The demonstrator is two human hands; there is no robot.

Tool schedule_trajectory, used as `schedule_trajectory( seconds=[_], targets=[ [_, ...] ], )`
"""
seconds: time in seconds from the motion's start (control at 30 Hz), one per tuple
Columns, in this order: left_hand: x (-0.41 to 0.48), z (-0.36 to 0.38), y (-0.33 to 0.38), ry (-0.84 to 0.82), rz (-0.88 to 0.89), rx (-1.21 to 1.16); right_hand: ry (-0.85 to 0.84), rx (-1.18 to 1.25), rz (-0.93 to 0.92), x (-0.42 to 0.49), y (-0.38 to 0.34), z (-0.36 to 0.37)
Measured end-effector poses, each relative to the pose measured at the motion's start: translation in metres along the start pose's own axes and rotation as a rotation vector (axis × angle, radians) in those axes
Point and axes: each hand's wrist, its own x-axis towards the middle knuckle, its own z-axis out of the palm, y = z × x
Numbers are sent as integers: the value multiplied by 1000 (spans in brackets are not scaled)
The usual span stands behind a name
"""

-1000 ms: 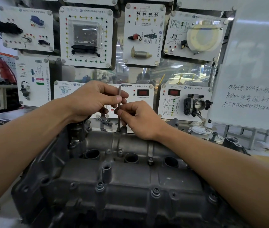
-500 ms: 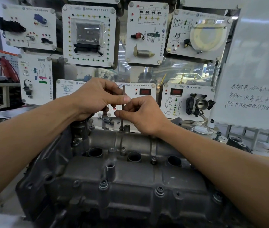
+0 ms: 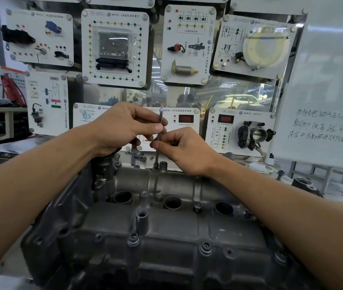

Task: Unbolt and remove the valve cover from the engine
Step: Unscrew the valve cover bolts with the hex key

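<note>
Clearly the job is at an early stage: the valve cover [image 3: 166,233] sits fully seated on top of the engine, directly below the person and between both forearms. A thin hex key [image 3: 157,153] stands nearly upright, and its lower tip is in a bolt [image 3: 156,165] on the cover's far edge. The left hand [image 3: 122,128] has its grip pinched on the key's upper part, thumb against fingers. The right hand [image 3: 185,151] has its grip pinched on the shaft a little lower, with its fingertips closed round it. From the light two-handed pinch, this bolt looks loose enough to be spun out by hand, though I cannot tell how far it has risen.

Much is left. Along the near edge, one bolt head [image 3: 133,239] and a second bolt head [image 3: 205,248] are in their bosses, and more show toward the right corner. Some small loose metal parts [image 3: 139,156] lie on the bench [image 3: 30,143] just behind the engine; whether they are bolts from this cover is unclear. Lifting the cover off has not begun.
</note>
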Motion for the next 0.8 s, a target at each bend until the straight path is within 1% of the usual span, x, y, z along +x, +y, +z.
schedule_trajectory(
  seconds=[0.13,0.27,0.33,0.47,0.63,0.7,0.8],
  targets=[
    [0,2,1,53,1,-32,24,52,15,0,2,3],
    [3,2,0,87,2,-30,159,54,35,2,4,6],
    [3,1,-2,91,8,-33,178,46,15,3,4,8],
    [2,1,-1,34,2,-42,115,47,-24,1,3,6],
    [-1,-2,0,-54,8,-38,33,20,-8,-2,1,2],
    [-2,-1,0,-59,13,-27,5,27,-5,-2,2,1],
    [-2,0,1,-22,0,-35,-22,52,0,-1,3,2]
  ],
)
